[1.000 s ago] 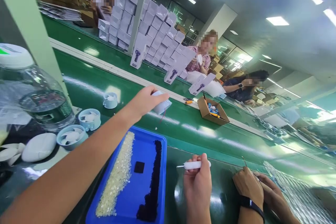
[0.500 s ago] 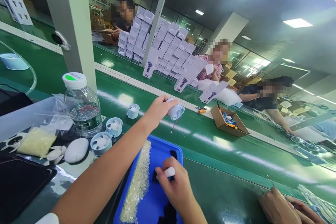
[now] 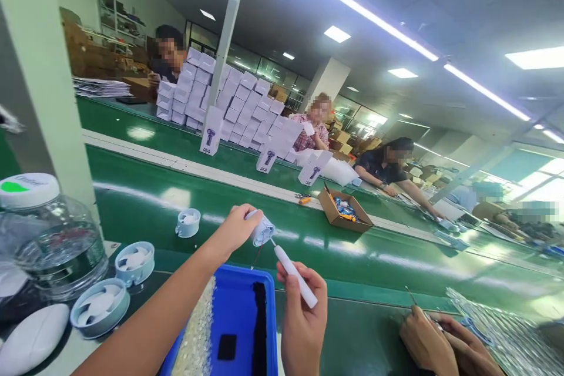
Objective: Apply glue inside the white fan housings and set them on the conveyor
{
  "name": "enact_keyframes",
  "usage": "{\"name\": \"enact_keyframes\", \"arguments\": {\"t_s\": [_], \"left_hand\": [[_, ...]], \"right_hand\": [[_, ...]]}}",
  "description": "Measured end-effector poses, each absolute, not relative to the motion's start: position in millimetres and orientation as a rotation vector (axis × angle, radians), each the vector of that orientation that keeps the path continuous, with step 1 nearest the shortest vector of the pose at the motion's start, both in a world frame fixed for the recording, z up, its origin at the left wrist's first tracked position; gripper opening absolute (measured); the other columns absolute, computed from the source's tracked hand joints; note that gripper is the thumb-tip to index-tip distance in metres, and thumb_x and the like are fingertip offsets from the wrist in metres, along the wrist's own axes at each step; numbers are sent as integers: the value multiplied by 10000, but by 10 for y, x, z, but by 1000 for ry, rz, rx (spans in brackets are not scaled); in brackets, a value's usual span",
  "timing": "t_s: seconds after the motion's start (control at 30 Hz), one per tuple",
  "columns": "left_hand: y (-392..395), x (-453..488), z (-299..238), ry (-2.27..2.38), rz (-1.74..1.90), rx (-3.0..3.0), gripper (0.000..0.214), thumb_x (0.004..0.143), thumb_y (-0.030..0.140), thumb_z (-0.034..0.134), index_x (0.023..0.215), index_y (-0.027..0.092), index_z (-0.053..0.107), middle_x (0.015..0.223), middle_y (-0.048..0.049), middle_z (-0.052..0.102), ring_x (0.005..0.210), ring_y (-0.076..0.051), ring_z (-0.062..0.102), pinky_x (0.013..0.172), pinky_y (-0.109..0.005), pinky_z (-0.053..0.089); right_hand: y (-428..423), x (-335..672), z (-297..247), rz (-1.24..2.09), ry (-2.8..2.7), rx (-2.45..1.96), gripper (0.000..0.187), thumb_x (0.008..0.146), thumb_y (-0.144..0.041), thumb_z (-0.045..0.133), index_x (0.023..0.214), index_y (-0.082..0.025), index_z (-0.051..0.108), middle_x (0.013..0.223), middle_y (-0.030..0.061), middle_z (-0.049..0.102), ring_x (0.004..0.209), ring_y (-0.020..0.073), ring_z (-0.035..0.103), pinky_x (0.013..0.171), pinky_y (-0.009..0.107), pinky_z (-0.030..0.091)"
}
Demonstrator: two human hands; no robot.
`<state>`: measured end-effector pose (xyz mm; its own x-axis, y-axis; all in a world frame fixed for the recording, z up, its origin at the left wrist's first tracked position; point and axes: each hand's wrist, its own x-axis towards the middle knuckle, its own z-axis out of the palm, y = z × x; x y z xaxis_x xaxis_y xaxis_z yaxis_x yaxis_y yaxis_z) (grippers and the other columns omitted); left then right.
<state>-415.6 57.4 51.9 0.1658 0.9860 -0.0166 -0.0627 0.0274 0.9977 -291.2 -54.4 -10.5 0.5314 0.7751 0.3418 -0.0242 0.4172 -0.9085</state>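
Note:
My left hand [image 3: 235, 229] is closed round a small white round fan housing [image 3: 263, 230] with a thin red wire hanging below it, held up over the green belt [image 3: 176, 200]. My right hand [image 3: 304, 317] grips a white pen-shaped tool [image 3: 294, 275] whose tip points up at the housing and almost touches it. Under both hands sits a blue tray [image 3: 247, 329] holding a strip of pale small pads, a strip of black ones and one black square.
Three more fan housings [image 3: 134, 263] stand at the left beside a clear water bottle [image 3: 48, 241] and a white oval shell [image 3: 30, 341]. Another person's hands [image 3: 436, 343] work at lower right. A cardboard box [image 3: 343, 211], stacked white boxes [image 3: 238, 108] and seated people lie across the belt.
My right hand rose from the blue tray with the white tool and brought its tip up to the housing. My left hand drew the housing back toward me. The camera view swung.

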Motion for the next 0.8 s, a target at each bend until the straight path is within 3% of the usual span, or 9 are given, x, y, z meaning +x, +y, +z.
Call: {"name": "enact_keyframes", "arguments": {"t_s": [0.27, 0.5, 0.7, 0.8], "left_hand": [[440, -4054, 657, 1094, 999, 1355, 293, 749, 467, 565, 714, 177, 546, 672, 26, 530, 640, -123, 459, 630, -258, 373], [480, -4009, 553, 1023, 1043, 1271, 330, 722, 504, 603, 738, 176, 567, 724, 5, 581, 691, -140, 533, 666, -272, 407], [443, -3991, 555, 1032, 1018, 1269, 338, 726, 509, 591, 712, 175, 539, 691, 10, 551, 659, -131, 500, 656, -274, 402], [374, -3981, 650, 1062, 989, 1336, 294, 743, 469, 567, 688, 184, 521, 673, 21, 522, 634, -123, 457, 613, -265, 368]], "right_hand": [[-540, -2870, -88, 658, -864, -1010, 224, 883, -400, 555, 961, -190, 543, 1039, 73, 636, 934, 217, 687, 785, 368, 576], [-566, -2851, -113, 659, -822, -994, 198, 883, -373, 565, 971, -197, 544, 1037, 65, 649, 927, 214, 690, 776, 356, 578], [-605, -2848, -98, 622, -863, -1020, 218, 873, -380, 574, 988, -194, 567, 1051, 75, 663, 938, 217, 684, 786, 344, 563], [-611, -2811, -98, 584, -883, -1139, 306, 847, -430, 585, 1020, -178, 595, 921, 71, 697, 820, 203, 692, 712, 311, 558]]}}
